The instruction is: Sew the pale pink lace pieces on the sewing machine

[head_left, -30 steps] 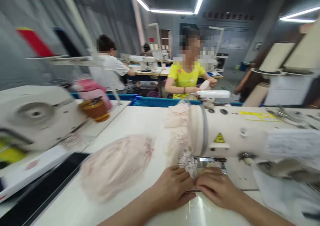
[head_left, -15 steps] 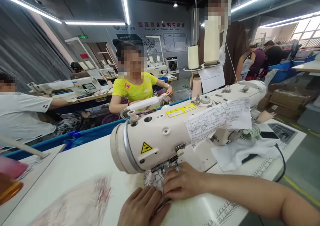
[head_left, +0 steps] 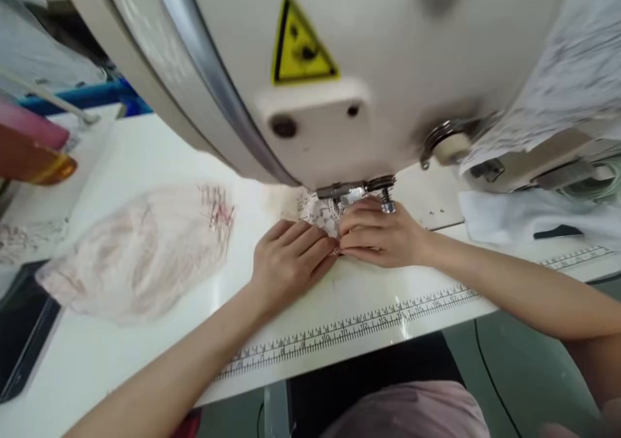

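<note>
The white lace [head_left: 315, 211] lies flat on the table [head_left: 130, 160], under the front of the sewing machine's head [head_left: 398, 50], its holed pattern showing beside the metal presser parts [head_left: 354, 194]. Your left hand [head_left: 294, 253] and your right hand [head_left: 383, 234] meet at its near edge, fingertips nearly touching, each closed on the fabric (a thin pinkish sliver shows between them). Your right fingers and the bulky head cover much of the lace; how far it runs behind them you cannot tell.

Above, the smooth cream casing carries a yellow warning triangle [head_left: 301, 46] and a grey metal band [head_left: 208, 56]; a crumpled handwritten sheet [head_left: 577, 69] hangs at its right. Left of your hands, well clear, sits a sheer, wrinkled, pale pink fabric pile [head_left: 150, 257], oval, with reddish threads [head_left: 220, 211] fraying at one end. Beyond it are a glossy amber container [head_left: 36, 160] and a flat black case [head_left: 29, 325]. A printed ruler strip [head_left: 363, 328] runs along the table's near edge; a soft white cloth [head_left: 504, 221] lies rightward.
</note>
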The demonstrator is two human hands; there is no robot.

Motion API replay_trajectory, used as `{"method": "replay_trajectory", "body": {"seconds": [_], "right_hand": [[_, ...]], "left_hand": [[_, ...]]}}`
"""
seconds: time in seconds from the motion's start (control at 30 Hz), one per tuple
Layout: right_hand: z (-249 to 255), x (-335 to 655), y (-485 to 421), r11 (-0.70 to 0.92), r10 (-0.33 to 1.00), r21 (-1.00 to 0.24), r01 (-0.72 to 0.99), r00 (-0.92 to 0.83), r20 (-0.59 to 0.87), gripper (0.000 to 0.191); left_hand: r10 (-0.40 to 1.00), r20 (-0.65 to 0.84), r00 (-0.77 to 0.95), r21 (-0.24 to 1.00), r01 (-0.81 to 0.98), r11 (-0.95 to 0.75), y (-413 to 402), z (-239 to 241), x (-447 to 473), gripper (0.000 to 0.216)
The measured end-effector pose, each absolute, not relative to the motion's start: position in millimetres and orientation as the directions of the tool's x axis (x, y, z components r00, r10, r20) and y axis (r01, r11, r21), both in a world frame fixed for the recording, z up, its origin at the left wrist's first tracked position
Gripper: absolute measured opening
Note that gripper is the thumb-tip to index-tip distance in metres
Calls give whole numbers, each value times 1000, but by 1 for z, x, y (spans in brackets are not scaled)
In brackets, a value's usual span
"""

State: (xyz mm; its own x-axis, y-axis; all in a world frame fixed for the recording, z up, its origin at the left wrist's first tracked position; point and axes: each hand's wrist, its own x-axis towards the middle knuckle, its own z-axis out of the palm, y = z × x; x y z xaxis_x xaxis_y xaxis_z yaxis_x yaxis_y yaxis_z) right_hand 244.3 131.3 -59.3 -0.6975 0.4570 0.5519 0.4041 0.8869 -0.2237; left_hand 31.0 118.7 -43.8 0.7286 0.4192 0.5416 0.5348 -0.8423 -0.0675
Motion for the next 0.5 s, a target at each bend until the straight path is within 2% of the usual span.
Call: {"method": "replay_trajectory", "body": {"seconds": [0.1,0.23,0.37,0.5], "right_hand": [[-58,245,133,899,438,-254,357,-730,525,14],[-56,245,133,893,450,-246,377,-724,523,12],[-55,244,133,906,422,-221,361,-727,541,13],[-55,245,134,919,392,-212,331,-728,563,8]], "left_hand": [[393,518,760,-148,532,-833,119,-45,27,9],[372,499,783,-213,526,-823,118,-46,26,11],[325,530,783,-244,508,-826,118,-48,28,13],[345,497,796,-250,512,-822,118,-48,28,20]]}}
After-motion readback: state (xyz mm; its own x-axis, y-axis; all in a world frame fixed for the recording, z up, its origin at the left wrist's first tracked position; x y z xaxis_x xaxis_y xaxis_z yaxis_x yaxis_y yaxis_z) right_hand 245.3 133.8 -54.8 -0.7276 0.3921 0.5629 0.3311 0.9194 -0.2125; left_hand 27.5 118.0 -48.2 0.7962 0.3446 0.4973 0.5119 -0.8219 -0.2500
